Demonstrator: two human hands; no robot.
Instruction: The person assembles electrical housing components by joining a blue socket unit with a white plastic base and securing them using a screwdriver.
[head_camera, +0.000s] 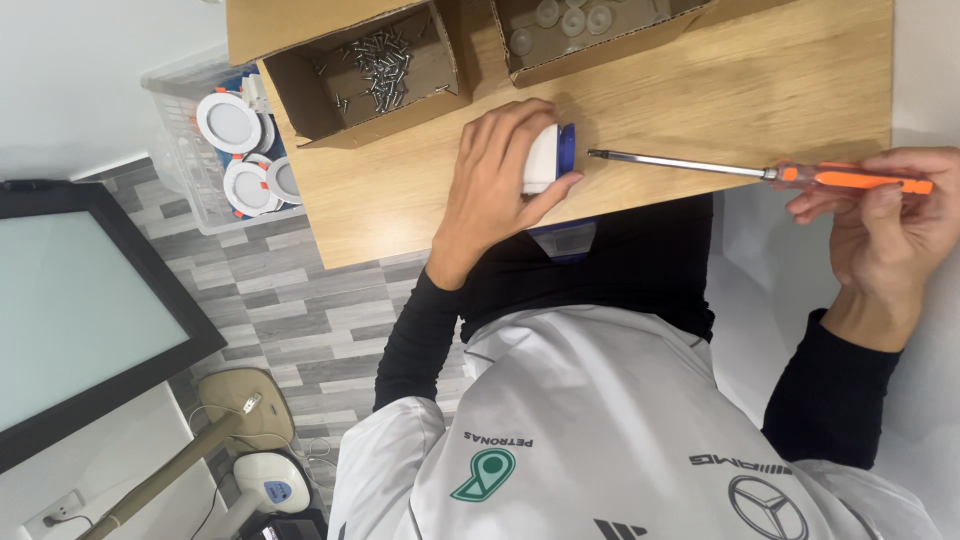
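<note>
Our left hand (505, 170) gripped the white-and-blue part (548, 160), perhaps a fitting, on the worktop (700, 90); our right hand (885, 215) held the orange-handled screwdriver (760, 173), best kept level and steady.

Bright, even indoor light fills the upside-down head view, casting only soft shadows on the wooden desk (700, 90), a pale glare on the dark-framed screen (70, 310), and slight blur with mild stretching toward the edges.
</note>
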